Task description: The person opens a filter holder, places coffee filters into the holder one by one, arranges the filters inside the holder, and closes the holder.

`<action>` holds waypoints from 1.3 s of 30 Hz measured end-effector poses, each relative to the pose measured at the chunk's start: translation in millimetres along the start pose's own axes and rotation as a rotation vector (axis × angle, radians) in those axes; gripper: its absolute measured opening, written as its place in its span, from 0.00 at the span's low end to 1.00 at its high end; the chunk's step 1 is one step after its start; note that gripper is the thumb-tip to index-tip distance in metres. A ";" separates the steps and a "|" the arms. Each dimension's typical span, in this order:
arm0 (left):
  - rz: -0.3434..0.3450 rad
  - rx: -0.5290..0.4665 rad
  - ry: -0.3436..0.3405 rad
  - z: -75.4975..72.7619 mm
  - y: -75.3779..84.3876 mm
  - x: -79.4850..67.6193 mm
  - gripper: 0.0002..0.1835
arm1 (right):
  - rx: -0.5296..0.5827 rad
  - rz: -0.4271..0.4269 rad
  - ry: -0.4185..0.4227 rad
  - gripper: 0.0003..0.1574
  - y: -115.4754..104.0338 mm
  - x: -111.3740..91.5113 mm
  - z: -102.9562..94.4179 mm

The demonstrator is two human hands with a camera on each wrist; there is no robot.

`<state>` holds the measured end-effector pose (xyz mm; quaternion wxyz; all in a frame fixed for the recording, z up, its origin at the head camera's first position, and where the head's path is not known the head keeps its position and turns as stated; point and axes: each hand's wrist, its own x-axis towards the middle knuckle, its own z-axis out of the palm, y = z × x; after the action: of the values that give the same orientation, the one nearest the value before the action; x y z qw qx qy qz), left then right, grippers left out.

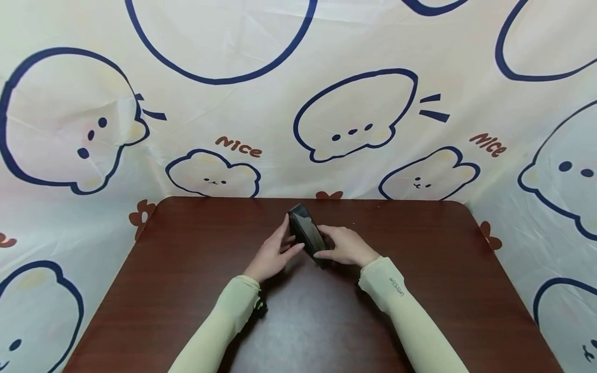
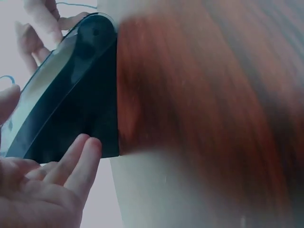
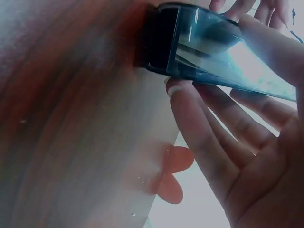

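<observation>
A black wedge-shaped object (image 1: 308,230) with a glossy, reflective sloping face stands on the table between both hands; its exact kind cannot be told. My left hand (image 1: 272,254) holds its left side, the index finger along the far end and the thumb at the near edge. In the left wrist view, fingertips (image 2: 92,142) rest against the flat black side. From the right, my right hand (image 1: 345,246) grips the object by its edges. The right wrist view shows the thumb (image 3: 266,40) on one edge of the glossy face and the index finger at the opposite edge.
The brown wood-grain table (image 1: 196,233) has rounded far corners. A pale cloth (image 1: 275,114) with cartoon figures hangs behind it and along both sides. Something small and black (image 1: 260,305) shows at the left sleeve's cuff.
</observation>
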<state>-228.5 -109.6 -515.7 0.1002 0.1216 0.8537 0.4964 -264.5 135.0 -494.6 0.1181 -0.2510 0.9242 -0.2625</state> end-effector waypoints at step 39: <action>0.036 0.156 -0.155 24.1 8.4 10.6 0.42 | 0.138 -0.021 0.031 0.26 2.4 -12.2 5.8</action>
<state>-230.7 -82.5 -520.6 0.1470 0.1823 0.8772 0.4192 -253.1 140.7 -499.7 0.1178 -0.2480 0.9030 -0.3306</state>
